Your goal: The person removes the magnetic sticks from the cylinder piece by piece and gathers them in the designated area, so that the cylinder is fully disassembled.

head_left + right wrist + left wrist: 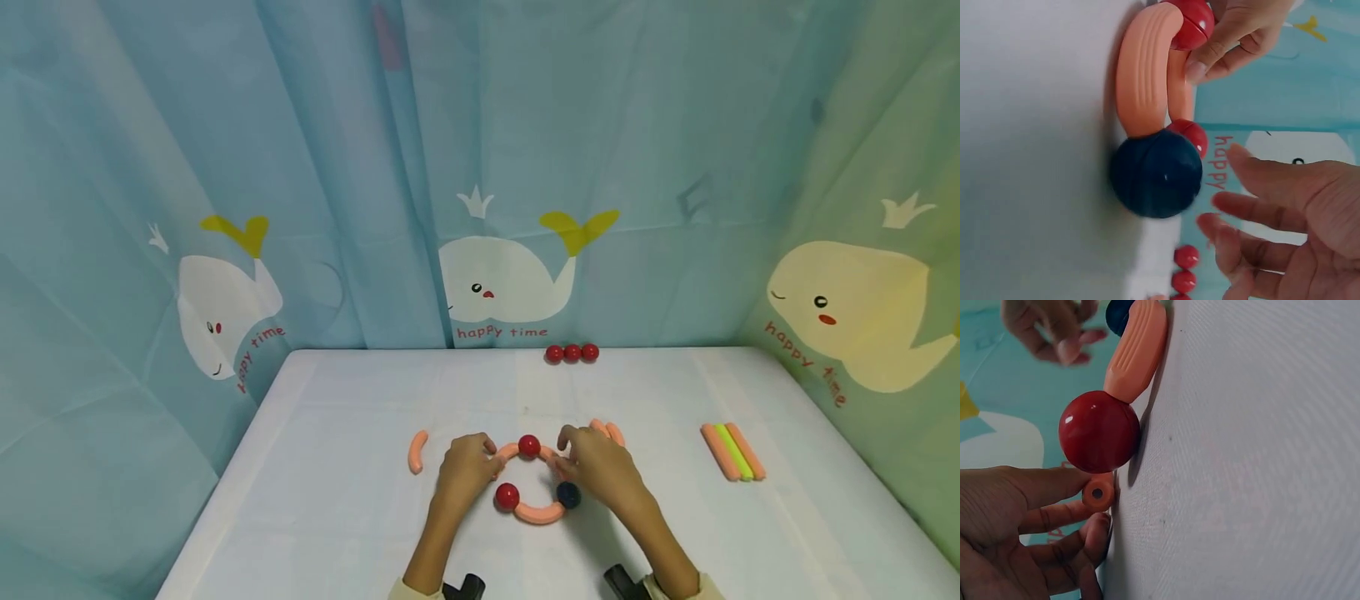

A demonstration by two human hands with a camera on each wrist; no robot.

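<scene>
A ring-like arrangement of curved orange rods and balls lies between my hands. In the head view, one red ball (529, 447) is at its top, another red ball (507, 497) at lower left and a dark blue ball (568, 495) at lower right. A curved orange rod (539, 513) joins the lower two balls. My left hand (467, 468) pinches the upper-left curved rod (1097, 492), whose round end shows beside the red ball (1099, 431). Near the upper-right side, my right hand (600, 468) has its fingers spread (1266, 172), with nothing seen between them.
Three red balls (572, 353) line the table's back edge. A loose curved orange rod (417, 452) lies left; more orange rods (615, 433) sit behind my right hand. Straight orange and green sticks (733, 452) lie on the right of the white table (337, 517). Curtains (360, 167) surround it.
</scene>
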